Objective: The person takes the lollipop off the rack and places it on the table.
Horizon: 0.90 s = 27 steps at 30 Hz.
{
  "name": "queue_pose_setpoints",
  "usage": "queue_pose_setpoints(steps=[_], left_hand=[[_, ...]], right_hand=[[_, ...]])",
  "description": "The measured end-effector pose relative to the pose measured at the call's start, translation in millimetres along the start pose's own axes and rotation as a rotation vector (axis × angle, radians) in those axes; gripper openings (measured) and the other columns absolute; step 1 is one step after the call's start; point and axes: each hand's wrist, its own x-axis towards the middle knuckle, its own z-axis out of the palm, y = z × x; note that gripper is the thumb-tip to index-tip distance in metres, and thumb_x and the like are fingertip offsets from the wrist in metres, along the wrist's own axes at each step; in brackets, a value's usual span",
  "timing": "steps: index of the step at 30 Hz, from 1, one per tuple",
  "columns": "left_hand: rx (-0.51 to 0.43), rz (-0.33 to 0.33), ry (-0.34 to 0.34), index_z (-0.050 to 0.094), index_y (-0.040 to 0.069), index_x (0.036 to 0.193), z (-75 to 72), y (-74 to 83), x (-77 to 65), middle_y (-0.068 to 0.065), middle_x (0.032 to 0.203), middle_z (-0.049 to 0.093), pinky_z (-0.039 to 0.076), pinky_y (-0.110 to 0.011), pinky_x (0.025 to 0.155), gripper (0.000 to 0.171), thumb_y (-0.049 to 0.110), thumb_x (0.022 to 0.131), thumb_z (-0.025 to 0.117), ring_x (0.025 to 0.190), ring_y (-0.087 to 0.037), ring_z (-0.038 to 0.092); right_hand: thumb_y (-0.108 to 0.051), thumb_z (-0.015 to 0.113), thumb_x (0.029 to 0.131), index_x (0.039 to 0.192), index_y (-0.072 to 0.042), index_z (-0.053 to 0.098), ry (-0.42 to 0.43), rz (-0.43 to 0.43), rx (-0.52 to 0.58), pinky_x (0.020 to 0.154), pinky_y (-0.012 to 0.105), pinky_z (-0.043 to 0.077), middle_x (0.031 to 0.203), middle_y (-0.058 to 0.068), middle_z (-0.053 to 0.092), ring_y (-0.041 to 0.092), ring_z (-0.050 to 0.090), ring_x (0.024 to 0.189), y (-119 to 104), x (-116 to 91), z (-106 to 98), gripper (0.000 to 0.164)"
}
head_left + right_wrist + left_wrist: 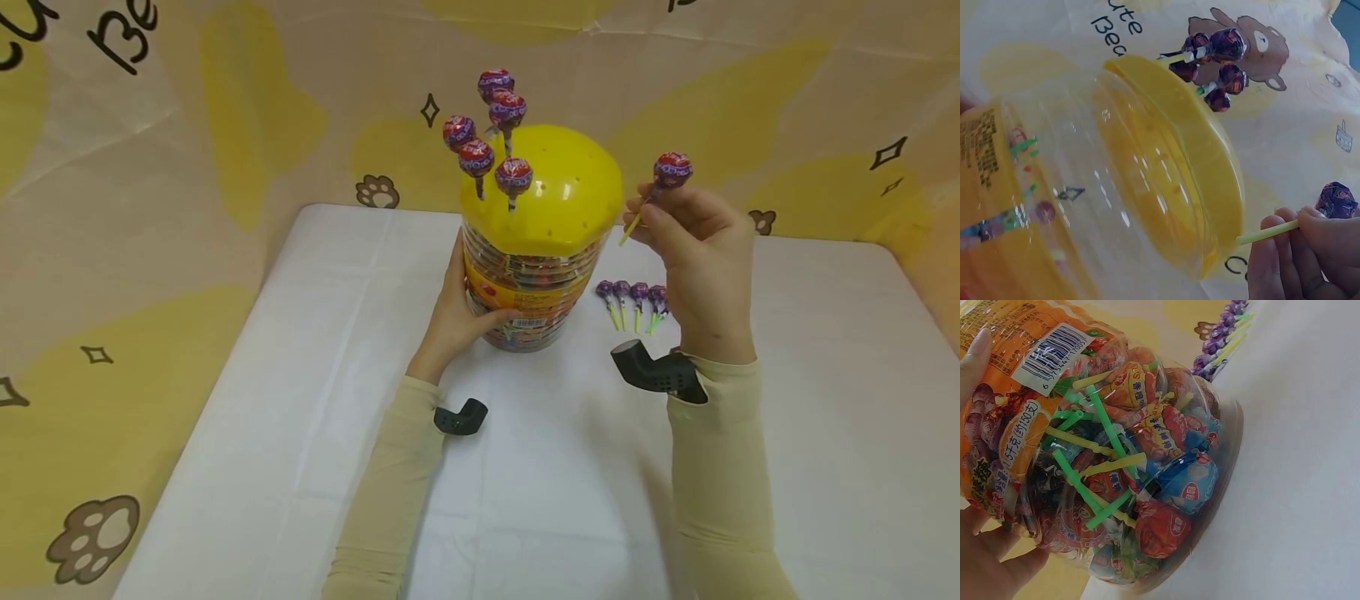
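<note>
A clear plastic jar (540, 287) with an orange label and a domed yellow lid (573, 179) is upright on the table, packed with wrapped lollipops (1163, 528) in its lower part. Several purple-red lollipops (507, 108) stick up from holes in the lid's left half. My left hand (453, 317) grips the jar's lower left side, thumb across the label near the barcode. To the right of the lid, my right hand (705, 258) pinches a lollipop (672, 170) by its yellow stick (1269, 233), candy end up. In the right wrist view the stick's tip overlaps the lid's edge.
Several purple lollipops (638, 293) lie in a row on the white tabletop (555, 483), right of the jar and partly behind the right hand. A yellow and beige patterned cloth (285, 108) hangs behind the table. Each wrist carries a black camera mount (652, 371).
</note>
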Motion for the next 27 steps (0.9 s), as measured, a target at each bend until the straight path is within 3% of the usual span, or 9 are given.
queue_pose_setpoints(steps=[8, 16, 27], left_hand=[[-0.006, 0.017, 0.004, -0.004, 0.026, 0.152, 0.9, -0.6, 0.2, -0.001, 0.155, 0.016, 0.022, -0.045, 0.114, 0.113, 0.02, 0.077, 0.08, 0.139, -0.019, 0.023], [-0.011, 0.005, 0.003, -0.003, 0.026, 0.152, 1.3, 1.4, -0.2, -0.002, 0.155, 0.019, 0.023, -0.045, 0.114, 0.113, 0.02, 0.076, 0.08, 0.139, -0.02, 0.025], [0.009, 0.009, 0.009, -0.004, 0.025, 0.152, 0.1, 4.1, -1.9, -0.001, 0.156, 0.015, 0.023, -0.041, 0.114, 0.114, 0.019, 0.076, 0.08, 0.14, -0.019, 0.022]], right_hand=[[0.012, 0.064, 0.082, 0.097, 0.015, 0.066, 0.044, 0.007, 0.087, 0.076, 0.03, 0.057, 0.095, 0.02, 0.066, 0.028, 0.064, 0.083, 7.2, -8.0, -36.1, 0.015], [0.016, 0.061, 0.082, 0.091, 0.017, 0.065, 0.098, 0.048, 0.084, 0.071, 0.029, 0.058, 0.091, 0.018, 0.066, 0.026, 0.066, 0.079, 9.8, -14.7, -75.5, 0.01], [0.014, 0.062, 0.082, 0.09, 0.011, 0.069, 0.132, 0.231, 0.033, 0.07, 0.028, 0.057, 0.088, 0.014, 0.069, 0.022, 0.069, 0.077, 12.8, -17.4, -129.5, 0.011]])
